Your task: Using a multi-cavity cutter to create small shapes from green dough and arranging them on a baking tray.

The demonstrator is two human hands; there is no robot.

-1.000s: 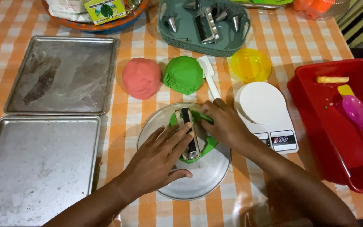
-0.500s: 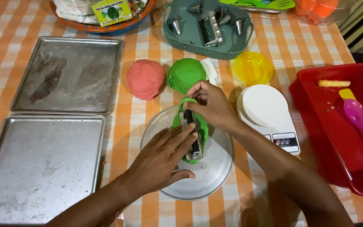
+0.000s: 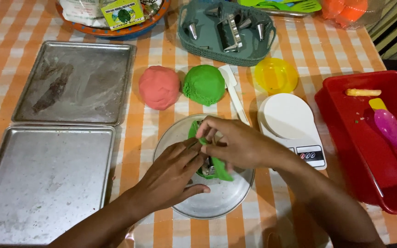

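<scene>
a home kitchen: checked cloth on the counter (image 3: 161, 27), baking trays (image 3: 75, 82), kitchen scale (image 3: 292, 126), dough balls (image 3: 159, 87).

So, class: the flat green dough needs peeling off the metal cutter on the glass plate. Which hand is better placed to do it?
Probably the right hand: its fingers already pinch the green dough strip. The left hand lies over the metal cutter on the glass plate, steadying it.

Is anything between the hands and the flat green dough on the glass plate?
Nothing visible. Both the left hand and right hand already touch the flat green dough on the glass plate; a metal cutter sits partly hidden beneath the fingers.
</scene>
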